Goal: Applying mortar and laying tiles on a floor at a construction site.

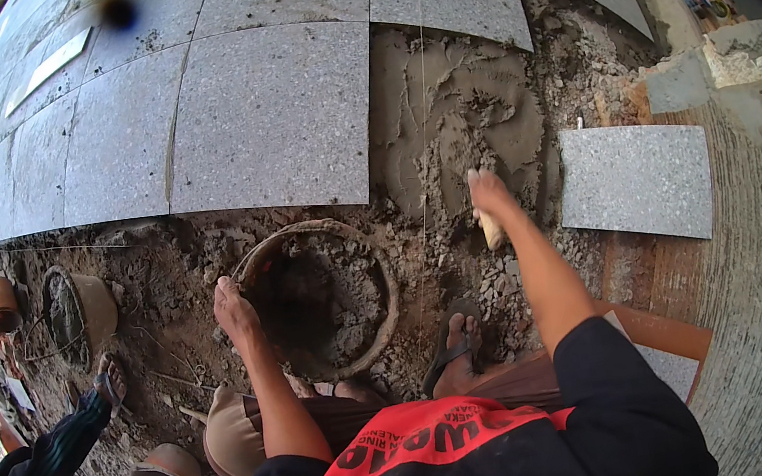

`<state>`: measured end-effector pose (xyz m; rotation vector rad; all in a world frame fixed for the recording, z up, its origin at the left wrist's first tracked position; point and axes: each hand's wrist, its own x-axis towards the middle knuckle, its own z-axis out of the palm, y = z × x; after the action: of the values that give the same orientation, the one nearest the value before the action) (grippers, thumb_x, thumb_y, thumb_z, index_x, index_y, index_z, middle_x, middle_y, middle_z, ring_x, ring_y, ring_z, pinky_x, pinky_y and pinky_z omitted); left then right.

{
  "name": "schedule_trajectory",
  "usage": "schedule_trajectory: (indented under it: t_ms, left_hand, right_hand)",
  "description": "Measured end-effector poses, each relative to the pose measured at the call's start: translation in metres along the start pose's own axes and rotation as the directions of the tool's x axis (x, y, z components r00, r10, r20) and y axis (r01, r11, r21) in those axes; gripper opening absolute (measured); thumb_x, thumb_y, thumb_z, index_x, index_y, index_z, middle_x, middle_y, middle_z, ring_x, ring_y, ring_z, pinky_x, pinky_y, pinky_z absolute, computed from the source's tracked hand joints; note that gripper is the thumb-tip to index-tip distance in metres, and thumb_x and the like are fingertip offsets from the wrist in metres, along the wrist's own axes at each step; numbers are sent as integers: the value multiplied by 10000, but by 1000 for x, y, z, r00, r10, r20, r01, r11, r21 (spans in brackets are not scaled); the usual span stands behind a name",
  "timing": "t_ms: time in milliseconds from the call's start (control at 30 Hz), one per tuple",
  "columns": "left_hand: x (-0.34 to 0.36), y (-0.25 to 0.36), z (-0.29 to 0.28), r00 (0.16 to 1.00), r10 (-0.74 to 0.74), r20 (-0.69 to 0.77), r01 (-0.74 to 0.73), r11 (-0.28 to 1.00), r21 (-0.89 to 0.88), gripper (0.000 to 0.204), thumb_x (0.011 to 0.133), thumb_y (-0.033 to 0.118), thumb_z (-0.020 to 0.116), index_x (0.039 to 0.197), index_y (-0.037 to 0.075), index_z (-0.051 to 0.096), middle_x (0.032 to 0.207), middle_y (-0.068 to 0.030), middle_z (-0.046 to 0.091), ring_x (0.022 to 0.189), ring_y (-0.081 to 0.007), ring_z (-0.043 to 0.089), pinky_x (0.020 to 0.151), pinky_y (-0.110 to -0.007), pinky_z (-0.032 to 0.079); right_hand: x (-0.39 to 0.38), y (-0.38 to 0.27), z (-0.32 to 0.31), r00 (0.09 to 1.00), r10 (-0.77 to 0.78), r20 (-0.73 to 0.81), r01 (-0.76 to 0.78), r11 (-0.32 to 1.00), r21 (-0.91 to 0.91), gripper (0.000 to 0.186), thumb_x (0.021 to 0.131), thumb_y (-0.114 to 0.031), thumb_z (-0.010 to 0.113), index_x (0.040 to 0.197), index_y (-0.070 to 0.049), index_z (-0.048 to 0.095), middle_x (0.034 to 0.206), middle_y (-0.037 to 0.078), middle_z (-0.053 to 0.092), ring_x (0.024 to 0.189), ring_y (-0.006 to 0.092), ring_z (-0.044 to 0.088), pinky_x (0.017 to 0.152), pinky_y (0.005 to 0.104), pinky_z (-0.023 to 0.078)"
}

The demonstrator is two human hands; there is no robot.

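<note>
Spreading mortar bed (466,112) beside laid grey tiles (269,117): right hand (490,197) closed round wooden trowel handle (492,229), left hand (233,304) gripping mortar bucket (386,282) rim. Next, probably: level bed, seat loose tile (636,180).

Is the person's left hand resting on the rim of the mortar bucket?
Yes, the left hand grips the rim of the bucket holding mortar.

Left hand (234,309) out near-left, arm nearly straight, fingers curled in a closed grip. Right hand (490,197) reaches farther, right of centre, fist closed, forearm extended, sleeve at elbow.
</note>
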<state>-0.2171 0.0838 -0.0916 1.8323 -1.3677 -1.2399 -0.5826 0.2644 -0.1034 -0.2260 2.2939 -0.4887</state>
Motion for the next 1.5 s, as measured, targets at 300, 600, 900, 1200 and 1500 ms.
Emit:
schedule_trajectory:
  t_ms: [300, 600, 900, 1200, 1500]
  left_hand:
    - [7, 3, -3, 999, -9, 32, 9, 1000, -1, 405, 895, 325, 372, 911, -46, 533, 795, -74, 550, 736, -153, 469, 703, -279, 378]
    - [11, -13, 0, 995, -40, 86, 46, 997, -61, 400, 896, 304, 388, 992, -56, 533, 882, -110, 578, 815, -171, 508, 756, -285, 387]
    - [9, -1, 4, 996, 45, 72, -43, 999, -25, 404, 904, 322, 356, 875, -47, 518, 747, -81, 529, 710, -164, 448, 685, -294, 374]
    - [14, -4, -1, 993, 121, 11, -121, 993, -16, 389, 899, 285, 360, 893, -70, 519, 791, -103, 544, 727, -183, 450, 703, -300, 376]
    - [13, -10, 4, 994, -17, 113, 14, 1000, 23, 467, 899, 300, 369, 1195, -61, 403, 1197, -196, 452, 1086, -274, 444, 911, -320, 317]
  right_hand:
    - [-77, 59, 29, 981, -163, 103, 192, 873, -449, 371, 870, -323, 345, 942, 28, 443, 888, 309, 535, 849, 427, 539, 743, 493, 410]
    - [-37, 103, -4, 967, -71, -247, -50, 891, -452, 381, 881, -335, 331, 1017, 2, 444, 1000, 247, 524, 859, 393, 542, 712, 492, 421]
    - [-69, 21, 8, 997, -44, 56, 44, 999, -13, 350, 868, -290, 352, 875, 43, 456, 612, 132, 495, 461, 229, 511, 491, 360, 417]
    - [-87, 77, -12, 965, -249, 85, 248, 755, -607, 309, 848, -334, 388, 933, -44, 450, 865, 272, 557, 828, 429, 537, 718, 513, 411]
    - [-7, 96, -43, 952, 204, -230, -227, 971, -80, 361, 862, -307, 380, 1027, 5, 458, 970, 244, 543, 874, 357, 563, 692, 460, 455]
